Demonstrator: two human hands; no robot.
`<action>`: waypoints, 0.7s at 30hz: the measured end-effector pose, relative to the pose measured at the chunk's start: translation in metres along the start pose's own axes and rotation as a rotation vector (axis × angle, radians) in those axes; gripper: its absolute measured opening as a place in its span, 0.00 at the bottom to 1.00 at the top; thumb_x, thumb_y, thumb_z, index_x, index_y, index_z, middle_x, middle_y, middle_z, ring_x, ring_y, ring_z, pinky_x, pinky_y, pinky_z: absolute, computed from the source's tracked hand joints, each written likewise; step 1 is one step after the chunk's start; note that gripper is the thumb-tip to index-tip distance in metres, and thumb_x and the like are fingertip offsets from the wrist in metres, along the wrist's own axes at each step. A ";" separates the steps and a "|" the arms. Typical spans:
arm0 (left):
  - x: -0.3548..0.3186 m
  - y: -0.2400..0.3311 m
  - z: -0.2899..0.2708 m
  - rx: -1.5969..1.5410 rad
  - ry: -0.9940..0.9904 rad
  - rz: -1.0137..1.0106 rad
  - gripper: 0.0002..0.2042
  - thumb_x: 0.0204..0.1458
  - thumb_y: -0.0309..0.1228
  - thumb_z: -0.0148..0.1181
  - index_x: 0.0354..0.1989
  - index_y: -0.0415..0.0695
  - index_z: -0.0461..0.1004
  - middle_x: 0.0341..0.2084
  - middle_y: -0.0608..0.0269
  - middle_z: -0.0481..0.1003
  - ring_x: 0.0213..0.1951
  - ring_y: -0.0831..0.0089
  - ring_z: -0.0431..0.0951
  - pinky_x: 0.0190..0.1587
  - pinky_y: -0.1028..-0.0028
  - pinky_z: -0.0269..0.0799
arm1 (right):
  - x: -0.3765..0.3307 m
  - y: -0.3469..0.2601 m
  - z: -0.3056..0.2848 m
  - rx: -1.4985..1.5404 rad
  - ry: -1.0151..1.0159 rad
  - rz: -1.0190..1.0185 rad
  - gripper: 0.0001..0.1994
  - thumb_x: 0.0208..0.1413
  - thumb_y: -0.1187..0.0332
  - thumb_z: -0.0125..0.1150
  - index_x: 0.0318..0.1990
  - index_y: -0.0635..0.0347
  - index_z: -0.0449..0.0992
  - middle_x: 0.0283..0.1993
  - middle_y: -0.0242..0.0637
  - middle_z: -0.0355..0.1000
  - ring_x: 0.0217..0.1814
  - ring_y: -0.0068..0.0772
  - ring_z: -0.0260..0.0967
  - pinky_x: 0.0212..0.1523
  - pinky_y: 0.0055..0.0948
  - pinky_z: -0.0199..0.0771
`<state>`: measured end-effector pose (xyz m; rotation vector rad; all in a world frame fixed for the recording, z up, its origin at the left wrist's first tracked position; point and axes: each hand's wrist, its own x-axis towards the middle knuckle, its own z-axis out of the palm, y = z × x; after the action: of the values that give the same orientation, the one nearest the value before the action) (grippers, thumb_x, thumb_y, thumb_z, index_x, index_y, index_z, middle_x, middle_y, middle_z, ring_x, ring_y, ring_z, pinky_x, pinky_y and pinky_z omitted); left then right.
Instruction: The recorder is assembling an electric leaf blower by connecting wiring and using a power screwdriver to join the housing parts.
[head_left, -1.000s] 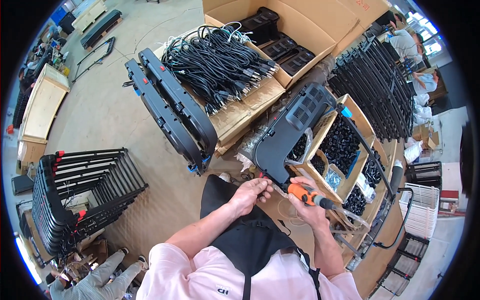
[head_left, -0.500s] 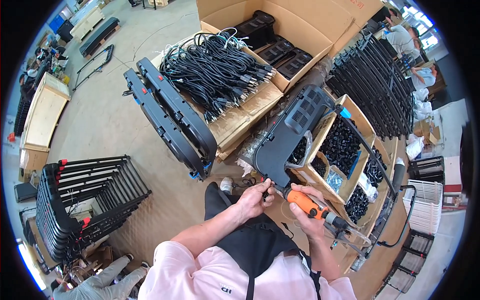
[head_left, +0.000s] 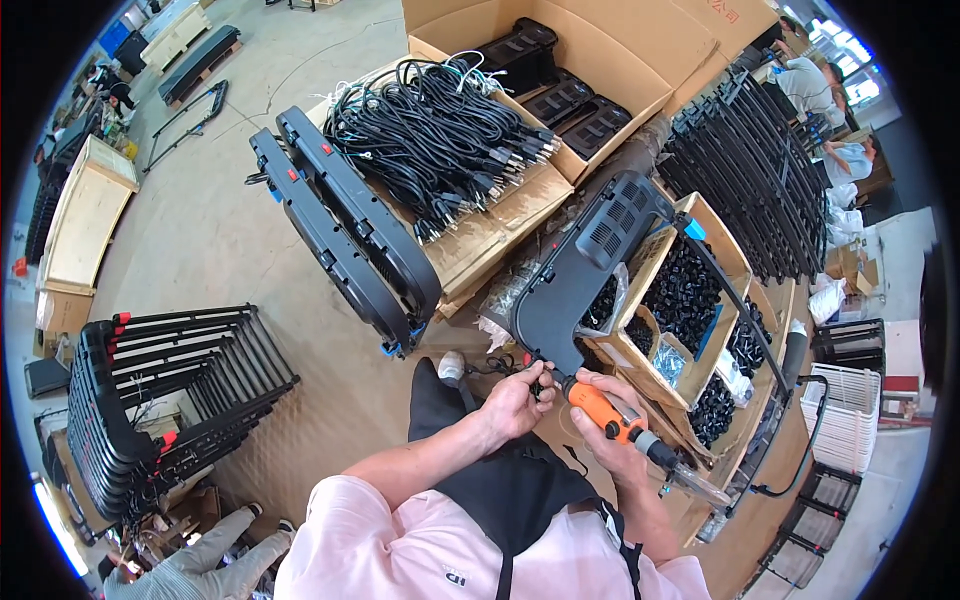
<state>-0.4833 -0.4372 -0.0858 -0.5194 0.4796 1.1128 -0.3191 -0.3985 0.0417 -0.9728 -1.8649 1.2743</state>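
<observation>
Presently: right hand (head_left: 612, 432) closed around an orange electric screwdriver (head_left: 612, 418), its tip meeting the lower end of a long black plastic housing (head_left: 580, 268). Left hand (head_left: 517, 398), just beside, fingers pinched at that same end; contents too small to tell. Beyond the hands, boxes of black parts (head_left: 690, 290) and bundled black cables (head_left: 440, 140).

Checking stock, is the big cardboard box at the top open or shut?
Open. The box's flaps are spread, and black units show inside it.
</observation>
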 end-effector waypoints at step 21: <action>0.018 0.022 -0.033 0.374 0.230 0.217 0.11 0.76 0.37 0.47 0.46 0.46 0.74 0.29 0.69 0.74 0.27 0.76 0.69 0.30 0.74 0.65 | 0.054 0.000 0.031 -0.229 -0.168 0.114 0.19 0.51 0.78 0.75 0.51 0.62 0.79 0.58 0.47 0.80 0.55 0.36 0.80 0.58 0.34 0.80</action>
<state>-0.5000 -0.4370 -0.1264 -0.2699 0.9416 1.1402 -0.3716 -0.3660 0.0390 -1.1355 -2.1481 1.2605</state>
